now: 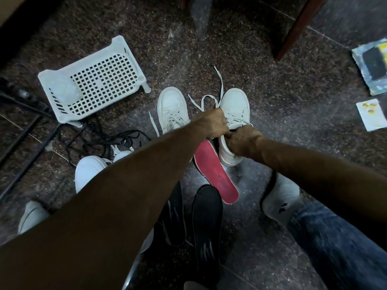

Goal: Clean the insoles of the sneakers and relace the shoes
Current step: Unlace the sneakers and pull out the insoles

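Observation:
Two white sneakers stand on the dark floor, toes pointing away. My left hand (pixel 213 122) grips the loose white laces (pixel 206 100) of the right sneaker (pixel 235 103) at its tongue. My right hand (pixel 244 142) grips that sneaker's heel collar. The left sneaker (pixel 172 107) stands beside it, its laces slack. A red insole (pixel 217 174) lies between the hands and my legs, its front end hidden under my left hand. Two black insoles (pixel 206 222) lie nearer to me.
A white perforated plastic rack (pixel 94 80) lies at the left, with tangled black laces (pixel 100 143) in front of it. Another white sneaker (pixel 89 170) sits under my left forearm. A wooden furniture leg (pixel 297 28) stands at the back right; papers (pixel 371 65) lie at the far right.

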Demonstrator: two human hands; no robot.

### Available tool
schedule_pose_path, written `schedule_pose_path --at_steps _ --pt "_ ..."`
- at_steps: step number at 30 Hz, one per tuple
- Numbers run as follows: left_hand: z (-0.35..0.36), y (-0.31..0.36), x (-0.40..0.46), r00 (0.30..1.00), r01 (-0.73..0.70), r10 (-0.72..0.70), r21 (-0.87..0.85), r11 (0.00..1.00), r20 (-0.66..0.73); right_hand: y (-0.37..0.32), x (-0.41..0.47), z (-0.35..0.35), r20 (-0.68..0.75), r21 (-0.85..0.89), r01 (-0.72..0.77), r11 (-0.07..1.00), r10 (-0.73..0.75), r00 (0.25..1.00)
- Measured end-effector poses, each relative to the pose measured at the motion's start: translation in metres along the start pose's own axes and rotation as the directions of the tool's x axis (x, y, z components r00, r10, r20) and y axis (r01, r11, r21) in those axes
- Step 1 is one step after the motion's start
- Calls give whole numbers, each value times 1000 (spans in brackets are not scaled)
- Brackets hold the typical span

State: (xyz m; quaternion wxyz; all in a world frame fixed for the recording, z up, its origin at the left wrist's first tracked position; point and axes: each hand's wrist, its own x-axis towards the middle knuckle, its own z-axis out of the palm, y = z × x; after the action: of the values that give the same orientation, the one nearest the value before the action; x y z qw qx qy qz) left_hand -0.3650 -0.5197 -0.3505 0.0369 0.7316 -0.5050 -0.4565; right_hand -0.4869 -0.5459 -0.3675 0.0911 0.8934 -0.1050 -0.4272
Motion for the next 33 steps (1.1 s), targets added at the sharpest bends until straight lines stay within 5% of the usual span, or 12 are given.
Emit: schedule_pose_path --at_steps 8,17,25,33 --pt "-2 4 -2 999 -38 37 42 998 22 1 -6 1 -50 -20 -17 1000 16 999" --pt "0 -1 3 1000 -15 15 35 999 8 -7 9 7 12 177 -185 967 186 983" --pt "3 -4 6 1000 2 -2 11 1000 -17 1 -5 7 -148 42 -18 999 24 989" --pt "8 -11 4 998 -53 52 -40 998 -26 4 3 3 -89 36 -17 999 20 996"
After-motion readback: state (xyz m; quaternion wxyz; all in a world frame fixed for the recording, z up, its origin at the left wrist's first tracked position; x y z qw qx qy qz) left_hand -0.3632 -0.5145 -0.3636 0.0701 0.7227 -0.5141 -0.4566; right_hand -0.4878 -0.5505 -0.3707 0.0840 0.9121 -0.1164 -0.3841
